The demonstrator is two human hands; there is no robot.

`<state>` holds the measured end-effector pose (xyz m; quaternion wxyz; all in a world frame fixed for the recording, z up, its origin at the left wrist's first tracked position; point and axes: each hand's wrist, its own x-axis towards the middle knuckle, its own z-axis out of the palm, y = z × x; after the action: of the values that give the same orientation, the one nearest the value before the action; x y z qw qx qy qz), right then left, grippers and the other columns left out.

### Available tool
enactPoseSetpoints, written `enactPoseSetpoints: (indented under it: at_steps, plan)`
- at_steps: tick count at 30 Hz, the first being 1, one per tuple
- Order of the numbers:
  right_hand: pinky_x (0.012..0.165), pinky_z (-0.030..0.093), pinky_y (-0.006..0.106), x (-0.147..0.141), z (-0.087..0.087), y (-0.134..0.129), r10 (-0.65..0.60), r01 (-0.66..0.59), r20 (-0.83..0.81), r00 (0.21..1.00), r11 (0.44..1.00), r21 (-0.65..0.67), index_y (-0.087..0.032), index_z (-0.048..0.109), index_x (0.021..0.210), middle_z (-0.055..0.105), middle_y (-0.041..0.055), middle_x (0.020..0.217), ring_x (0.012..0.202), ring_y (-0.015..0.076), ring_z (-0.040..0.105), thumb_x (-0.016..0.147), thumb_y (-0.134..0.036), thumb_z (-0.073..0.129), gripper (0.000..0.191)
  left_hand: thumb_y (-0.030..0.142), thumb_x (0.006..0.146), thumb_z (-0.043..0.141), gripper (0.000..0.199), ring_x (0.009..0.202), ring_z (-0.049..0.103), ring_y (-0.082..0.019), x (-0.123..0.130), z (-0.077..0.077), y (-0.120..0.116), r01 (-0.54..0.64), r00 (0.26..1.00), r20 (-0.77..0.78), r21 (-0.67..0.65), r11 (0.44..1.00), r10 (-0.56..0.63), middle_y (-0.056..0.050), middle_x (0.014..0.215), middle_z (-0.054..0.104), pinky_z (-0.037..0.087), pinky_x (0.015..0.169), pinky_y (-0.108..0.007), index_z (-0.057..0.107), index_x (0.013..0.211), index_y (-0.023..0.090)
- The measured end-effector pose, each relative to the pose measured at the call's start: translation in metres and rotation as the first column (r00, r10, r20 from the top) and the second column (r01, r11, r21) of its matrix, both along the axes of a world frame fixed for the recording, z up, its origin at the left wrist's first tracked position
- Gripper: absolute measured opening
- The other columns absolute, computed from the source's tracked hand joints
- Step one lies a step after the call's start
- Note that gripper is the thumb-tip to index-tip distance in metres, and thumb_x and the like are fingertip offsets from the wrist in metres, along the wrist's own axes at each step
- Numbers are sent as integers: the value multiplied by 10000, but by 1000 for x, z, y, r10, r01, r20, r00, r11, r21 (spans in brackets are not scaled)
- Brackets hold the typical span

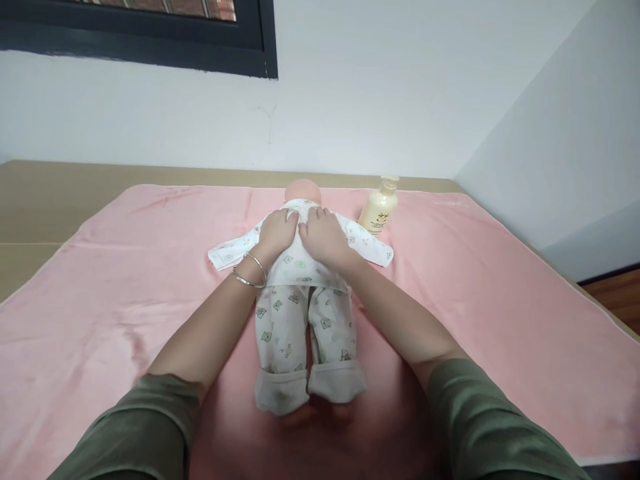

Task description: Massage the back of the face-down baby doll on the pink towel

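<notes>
Both hands on doll, palms down. Left hand (278, 230) and right hand (323, 233) lie side by side on the upper part of the printed shirt (300, 270); fingers extended and loose, nothing gripped, the 2 thumbs nearly meeting at the midline.

Position: doll's torso directly under the fingers; head (303, 192) just beyond the fingertips; sleeves (373, 248) spread outward to either side of them; trousers (283, 327) run from below the palms toward the wearer, cuffs turned up. Face not visible. Pink cloth (500, 280) lies under everything.

Technique (judgement): keep pressure light and equal through both palms; let the fingers follow the curve of the shoulders rather than dig in. Work symmetrically about the midline, smoothing the fabric without dragging it. Keep the fingertips clear of the neck. The bracelet (249, 270) on the left wrist could catch cloth; better kept off the shirt.

Labels: 1 pale yellow bottle (380, 210) stands to the right of the right fingers, just past the sleeve. Its front bears a dark emblem above lines of small print; brand illegible. Shirt and trousers carry small greenish motifs; no lettering readable.
</notes>
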<state>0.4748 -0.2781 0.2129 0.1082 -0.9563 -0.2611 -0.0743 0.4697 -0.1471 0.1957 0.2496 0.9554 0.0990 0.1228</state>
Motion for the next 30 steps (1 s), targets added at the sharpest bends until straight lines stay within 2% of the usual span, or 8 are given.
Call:
enactPoseSetpoints:
  at_steps: [2, 4, 8, 13, 24, 30]
  plan:
    - [1237, 293, 517, -11, -1, 4, 37, -36, 56, 998, 999, -19, 71, 426, 1520, 459, 317, 1579, 1487, 415, 417, 1048, -265, 383, 582, 375, 1015, 269, 510, 1084, 679, -280, 5, -5, 5, -12, 1000, 26, -74, 997, 14, -172, 1183, 755, 503, 957, -380, 720, 1080, 146]
    - [1246, 294, 505, -10, -3, 4, 80, -80, 65, 995, 997, -7, 51, 454, 1511, 479, 303, 1569, 1492, 395, 422, 1039, -235, 374, 557, 389, 1004, 292, 498, 1068, 678, -273, 5, -8, 6, -26, 998, 48, -95, 995, 30, -162, 1155, 762, 503, 949, -374, 727, 1064, 154]
    - [1223, 343, 476, 19, -9, -4, 81, -79, -6, 997, 989, 123, -1, 535, 1447, 548, 252, 1526, 1452, 354, 472, 1059, -338, 355, 545, 406, 1011, 305, 519, 1166, 661, -302, 4, -10, 2, -42, 996, 70, -70, 997, 47, -183, 1233, 740, 484, 1040, -409, 721, 1162, 134]
    - [1231, 327, 460, 44, -21, -9, 28, -21, -30, 999, 974, 227, -46, 546, 1451, 548, 206, 1543, 1437, 340, 485, 1051, -433, 384, 580, 404, 1017, 315, 546, 1275, 625, -327, 6, -14, 1, -52, 994, 96, -22, 998, 54, -198, 1320, 706, 444, 1134, -445, 685, 1282, 103]
    - [1218, 336, 464, 41, -23, -8, 28, -27, -2, 1000, 973, 230, -40, 552, 1435, 572, 214, 1514, 1414, 349, 502, 1045, -416, 398, 564, 407, 1020, 320, 541, 1292, 621, -311, 6, -15, 1, -56, 994, 94, -18, 998, 58, -170, 1342, 706, 443, 1146, -425, 675, 1311, 121]
    - [1221, 336, 463, 44, -19, -13, 86, -77, -28, 996, 970, 229, -52, 541, 1430, 560, 211, 1521, 1430, 352, 486, 1044, -460, 400, 579, 374, 1034, 306, 508, 1216, 654, -323, 1, -6, -4, -64, 997, 49, 89, 994, 59, -193, 1257, 726, 481, 1076, -426, 698, 1224, 112]
